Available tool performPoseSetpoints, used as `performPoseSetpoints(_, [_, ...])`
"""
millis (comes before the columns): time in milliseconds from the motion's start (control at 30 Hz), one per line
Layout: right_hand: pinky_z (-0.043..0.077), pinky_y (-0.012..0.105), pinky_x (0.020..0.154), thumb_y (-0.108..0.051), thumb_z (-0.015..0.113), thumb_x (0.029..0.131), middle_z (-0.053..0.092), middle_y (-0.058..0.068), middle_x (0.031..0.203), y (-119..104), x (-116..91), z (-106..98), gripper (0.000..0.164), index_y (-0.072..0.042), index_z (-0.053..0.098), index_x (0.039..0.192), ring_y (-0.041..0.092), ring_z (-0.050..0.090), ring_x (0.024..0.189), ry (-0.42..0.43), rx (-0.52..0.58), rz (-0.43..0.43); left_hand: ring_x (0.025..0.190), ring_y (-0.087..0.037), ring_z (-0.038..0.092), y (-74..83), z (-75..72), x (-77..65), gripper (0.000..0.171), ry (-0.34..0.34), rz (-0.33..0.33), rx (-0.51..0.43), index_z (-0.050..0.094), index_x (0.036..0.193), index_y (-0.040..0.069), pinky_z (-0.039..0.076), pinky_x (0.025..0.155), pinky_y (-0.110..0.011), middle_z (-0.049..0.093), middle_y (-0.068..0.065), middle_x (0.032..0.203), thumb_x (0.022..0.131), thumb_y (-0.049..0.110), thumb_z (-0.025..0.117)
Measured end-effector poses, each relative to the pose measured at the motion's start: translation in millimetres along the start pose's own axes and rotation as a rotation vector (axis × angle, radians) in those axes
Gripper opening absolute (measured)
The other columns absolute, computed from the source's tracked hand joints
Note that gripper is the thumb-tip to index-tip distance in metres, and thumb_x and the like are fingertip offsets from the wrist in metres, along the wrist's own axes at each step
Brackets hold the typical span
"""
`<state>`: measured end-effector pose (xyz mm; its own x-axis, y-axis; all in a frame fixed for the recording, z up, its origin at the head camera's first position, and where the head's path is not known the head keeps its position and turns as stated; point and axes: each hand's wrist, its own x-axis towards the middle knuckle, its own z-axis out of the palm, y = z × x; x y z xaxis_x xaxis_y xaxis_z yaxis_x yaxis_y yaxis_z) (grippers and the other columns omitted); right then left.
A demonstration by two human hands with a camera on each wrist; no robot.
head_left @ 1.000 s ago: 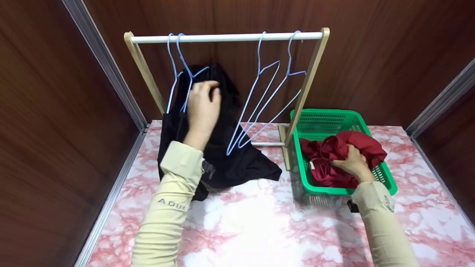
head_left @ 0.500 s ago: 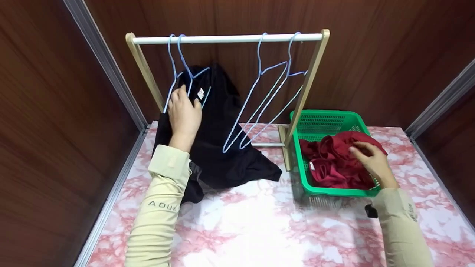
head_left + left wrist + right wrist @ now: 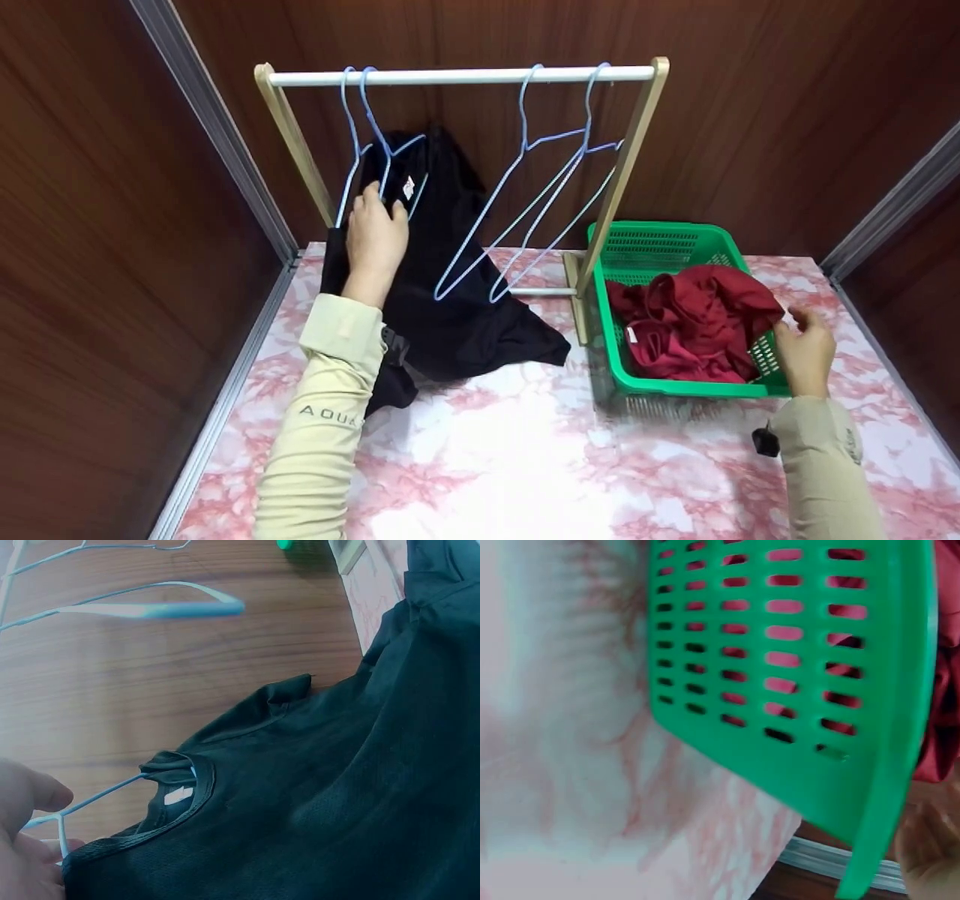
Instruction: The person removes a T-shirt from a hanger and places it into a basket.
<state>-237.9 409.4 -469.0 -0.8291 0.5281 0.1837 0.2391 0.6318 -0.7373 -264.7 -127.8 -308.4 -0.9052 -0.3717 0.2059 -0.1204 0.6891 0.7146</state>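
In the head view my left hand (image 3: 377,236) is at the neck of a black shirt (image 3: 465,315) that hangs on a blue wire hanger (image 3: 373,124). The left wrist view shows the thumb (image 3: 45,791) apart from the fingers, which reach behind the hanger wire at the shirt's neckline. A white label (image 3: 178,795) shows inside the collar. My right hand (image 3: 806,352) is loosely bent at the right rim of a green basket (image 3: 787,375). Its fingertips meet or nearly meet the edge of a dark red garment (image 3: 697,307) heaped inside; contact is unclear.
A rack with a white rail (image 3: 465,76) and wooden legs stands against the brown back wall. Two bare hangers (image 3: 480,225) hang on its right half. Another hanger (image 3: 346,180) is at the far left. Pink marbled sheet (image 3: 510,465) covers the surface.
My left hand has moved left and down from in front of the collar, exposing the label. My right hand has come off the red garment and shifted right to the basket's rim.
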Motion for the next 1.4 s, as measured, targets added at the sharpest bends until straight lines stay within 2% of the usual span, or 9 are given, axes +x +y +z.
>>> performPoseSetpoints(67, [0.035,0.047,0.095,-0.008,0.044,0.086,0.050,0.033,0.127,5.3,-1.9,0.4,0.045,0.011,0.050,0.127,0.042,0.045,0.115,-0.009,-0.017,-0.009,0.123,-0.034,0.051,-1.1,0.7,0.6,0.045,0.005,0.001,-0.027,0.042,0.139,0.007,0.041,0.101,-0.047,0.055,-0.015,0.131,0.097,0.023,0.045])
performPoseSetpoints(233, [0.035,0.055,0.097,-0.009,0.043,0.086,0.045,0.040,0.123,15.9,-5.8,2.7,0.047,0.016,0.046,0.127,0.049,0.044,0.114,-0.084,-0.073,-0.005,0.121,-0.035,0.052,-6.0,4.3,5.4,0.035,0.045,0.012,-0.139,0.052,0.129,0.001,0.039,0.103,-0.044,0.058,-0.020,0.126,0.098,0.016,0.042])
performPoseSetpoints(267, [0.035,0.055,0.097,-0.008,0.044,0.087,0.046,0.040,0.123,17.6,-6.4,3.4,0.047,0.016,0.046,0.126,0.050,0.044,0.115,-0.092,-0.077,-0.003,0.119,-0.035,0.053,-11.5,10.2,10.5,0.033,0.075,0.026,-0.165,0.055,0.125,0.002,0.039,0.102,-0.042,0.060,-0.020,0.122,0.098,0.017,0.044])
performPoseSetpoints(400, [0.035,0.054,0.100,-0.004,0.044,0.089,0.050,0.038,0.123,22.2,-9.0,7.1,0.043,0.016,0.047,0.127,0.049,0.046,0.117,-0.101,-0.076,-0.006,0.118,-0.033,0.053,-12.9,13.4,12.7,0.030,0.098,0.026,-0.241,0.057,0.121,-0.001,0.039,0.103,-0.037,0.062,-0.020,0.116,0.098,0.014,0.045])
performPoseSetpoints(533, [0.033,0.053,0.104,-0.002,0.044,0.092,0.050,0.036,0.127,24.9,-9.1,8.6,0.041,0.015,0.046,0.129,0.047,0.044,0.121,-0.104,-0.073,-0.006,0.118,-0.032,0.054,-2.8,9.4,5.3,0.030,0.096,0.002,-0.299,0.057,0.122,-0.003,0.038,0.104,-0.036,0.062,-0.021,0.116,0.098,0.011,0.045])
performPoseSetpoints(767, [0.031,0.053,0.107,-0.001,0.044,0.092,0.048,0.036,0.129,24.7,-9.0,9.4,0.040,0.013,0.046,0.130,0.047,0.040,0.126,-0.108,-0.068,0.003,0.109,-0.029,0.059,1.5,12.5,0.2,0.026,0.170,0.008,-0.306,0.064,0.115,0.000,0.043,0.097,-0.035,0.064,-0.018,0.114,0.096,0.009,0.048])
performPoseSetpoints(1400, [0.031,0.058,0.104,-0.002,0.042,0.093,0.043,0.039,0.130,26.0,-11.9,9.8,0.042,0.012,0.045,0.132,0.051,0.038,0.125,-0.124,-0.090,-0.007,0.095,-0.028,0.057,10.5,15.9,-8.8,0.025,0.277,0.129,-0.396,0.067,0.111,0.000,0.046,0.087,-0.031,0.061,-0.019,0.108,0.095,0.011,0.051])
